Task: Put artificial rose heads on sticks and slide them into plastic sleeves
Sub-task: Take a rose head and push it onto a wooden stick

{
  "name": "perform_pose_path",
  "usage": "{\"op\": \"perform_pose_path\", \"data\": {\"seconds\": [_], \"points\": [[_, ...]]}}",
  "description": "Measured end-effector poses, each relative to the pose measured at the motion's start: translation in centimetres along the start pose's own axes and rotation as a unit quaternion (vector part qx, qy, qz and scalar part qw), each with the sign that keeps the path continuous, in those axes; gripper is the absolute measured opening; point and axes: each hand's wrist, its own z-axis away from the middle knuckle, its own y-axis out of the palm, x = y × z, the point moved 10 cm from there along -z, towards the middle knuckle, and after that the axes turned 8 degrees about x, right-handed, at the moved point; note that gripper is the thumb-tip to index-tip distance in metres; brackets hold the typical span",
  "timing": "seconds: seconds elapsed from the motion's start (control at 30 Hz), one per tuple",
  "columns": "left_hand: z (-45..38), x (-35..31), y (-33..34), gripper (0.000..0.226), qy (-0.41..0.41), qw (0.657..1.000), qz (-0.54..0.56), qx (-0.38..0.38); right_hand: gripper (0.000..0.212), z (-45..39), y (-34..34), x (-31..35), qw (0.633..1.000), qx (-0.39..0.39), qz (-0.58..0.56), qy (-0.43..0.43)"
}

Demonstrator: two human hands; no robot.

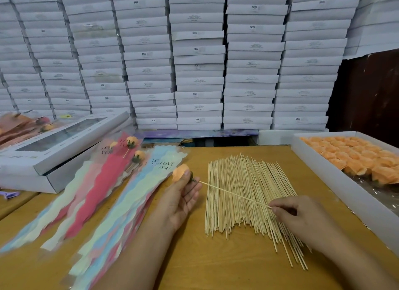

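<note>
My left hand [183, 194] holds an orange rose head [180, 173] by its green base, above the table. A thin wooden stick [233, 193] runs from the rose's base to my right hand [300, 216], which pinches the stick's far end. Under the stick lies a spread pile of several bare sticks [241, 203]. A stack of pastel plastic sleeves [129, 194] printed "LOVE YOU" lies to the left of my left hand. Finished roses in sleeves [127, 151] rest further left, on top of another sleeve pile.
A white tray [336, 181] with several orange rose heads [354, 158] stands at the right. Flat windowed boxes [54, 147] lie at the left. Stacked white boxes [198, 63] fill the wall behind the wooden table [226, 266].
</note>
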Motion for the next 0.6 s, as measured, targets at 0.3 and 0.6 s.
{"op": "perform_pose_path", "data": {"seconds": [0.3,0.6], "points": [[0.18,0.34,0.3,0.043,-0.012,1.0,0.01,0.004,0.018,0.01,0.23,-0.28,1.0,-0.001,-0.002,0.005],[0.08,0.62,0.33,0.037,-0.017,0.999,0.027,0.007,0.03,-0.02,0.42,-0.38,1.0,0.004,-0.016,0.003]]}}
